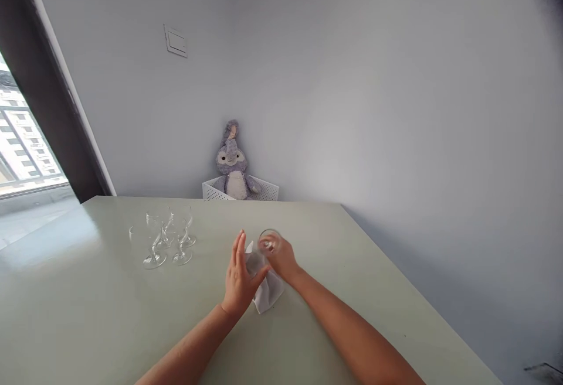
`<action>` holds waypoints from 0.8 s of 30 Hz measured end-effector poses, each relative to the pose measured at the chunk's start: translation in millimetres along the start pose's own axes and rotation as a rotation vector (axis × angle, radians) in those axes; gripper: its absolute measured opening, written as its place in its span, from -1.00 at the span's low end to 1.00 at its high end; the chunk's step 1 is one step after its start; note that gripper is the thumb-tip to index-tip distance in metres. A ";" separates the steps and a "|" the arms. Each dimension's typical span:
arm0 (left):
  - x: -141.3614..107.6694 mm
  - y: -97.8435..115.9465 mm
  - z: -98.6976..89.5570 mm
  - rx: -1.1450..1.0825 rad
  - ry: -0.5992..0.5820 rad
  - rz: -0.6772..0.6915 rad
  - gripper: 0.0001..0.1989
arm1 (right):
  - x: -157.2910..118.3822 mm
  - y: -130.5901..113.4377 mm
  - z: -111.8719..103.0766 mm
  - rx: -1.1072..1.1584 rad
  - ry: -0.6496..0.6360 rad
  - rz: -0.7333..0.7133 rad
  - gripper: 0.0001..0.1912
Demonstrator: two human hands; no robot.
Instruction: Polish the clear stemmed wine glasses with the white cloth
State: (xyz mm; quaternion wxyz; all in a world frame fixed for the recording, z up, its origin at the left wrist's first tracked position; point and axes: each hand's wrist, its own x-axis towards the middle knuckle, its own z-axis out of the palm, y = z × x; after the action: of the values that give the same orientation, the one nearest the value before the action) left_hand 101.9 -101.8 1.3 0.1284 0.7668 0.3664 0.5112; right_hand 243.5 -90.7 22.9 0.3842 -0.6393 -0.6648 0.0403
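A clear glass (269,241) is gripped by my right hand (281,257), its round end facing up toward me and slightly blurred. Just left of it, my left hand (241,279) has its fingers spread, with the thumb reaching toward the right hand. Between and below the hands lies a crumpled white cloth (268,294). The cloth's upper part is partly covered by the left thumb. Whether the left hand touches the cloth is hard to tell. To the left, several clear stemmed glasses (155,259) with twisted stems stand upright on the pale green table (329,314).
Behind the table's far edge, a grey plush toy (232,162) sits in a white perforated basket (269,192). Grey walls meet behind it, with a switch (176,42) on the left one. A dark-framed opening (48,80) is at far left.
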 end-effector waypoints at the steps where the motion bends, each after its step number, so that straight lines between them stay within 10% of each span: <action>1: -1.7 -4.0 2.1 0.066 -0.082 -0.019 -0.26 | 6.2 15.2 -5.2 -0.015 0.011 0.119 -0.83; 5: -9.7 -17.6 10.2 0.194 -0.442 -0.011 -0.45 | 25.1 86.6 -36.5 -0.096 0.098 0.393 -0.78; 11: -11.1 -20.0 12.8 0.182 -0.495 -0.027 -0.55 | 29.2 161.5 -70.6 -0.161 0.153 0.637 -0.75; 24: -9.8 -18.0 8.6 0.055 -0.419 -0.101 -0.58 | 29.0 193.1 -84.0 -0.226 0.147 0.752 -0.76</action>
State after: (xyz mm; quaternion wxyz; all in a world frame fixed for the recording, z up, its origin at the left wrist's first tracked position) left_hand 99.6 -94.5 -19.6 0.2061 0.8402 0.3836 0.3232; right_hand 452.2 -67.3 -10.1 0.3165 -0.8775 -0.3555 0.0590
